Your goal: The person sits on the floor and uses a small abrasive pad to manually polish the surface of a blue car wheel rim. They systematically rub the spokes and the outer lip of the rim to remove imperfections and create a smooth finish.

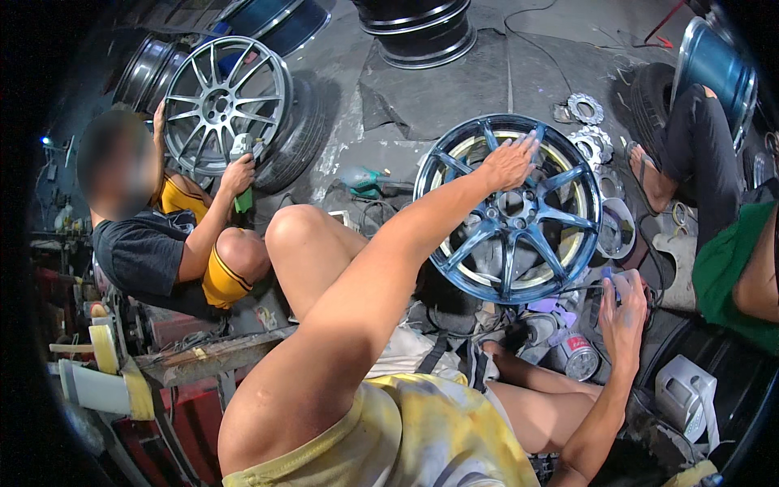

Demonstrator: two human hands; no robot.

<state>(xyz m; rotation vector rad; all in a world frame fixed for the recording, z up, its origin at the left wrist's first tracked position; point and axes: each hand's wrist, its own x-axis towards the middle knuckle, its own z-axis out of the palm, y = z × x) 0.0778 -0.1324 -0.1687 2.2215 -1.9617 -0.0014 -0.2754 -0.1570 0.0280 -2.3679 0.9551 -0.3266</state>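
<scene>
A blue multi-spoke car wheel rim (556,215) with a bright polished lip lies tilted in front of me. My left hand (510,162) rests on its upper spokes, fingers stretched out, holding nothing. Close to the rim's lower right edge is my right hand (623,312), its fingers closed round a small bluish-purple thing (607,274). A thin dark line runs from there toward the rim; the fingers hide most of what I hold, so its kind does not show.
To the left, a co-worker (150,252) holds a grey wheel rim (217,105) and a green power tool (243,197). Another person's leg (694,154) is at right. A can (578,357), a white jug (686,398), metal discs (586,108) and cables surround me.
</scene>
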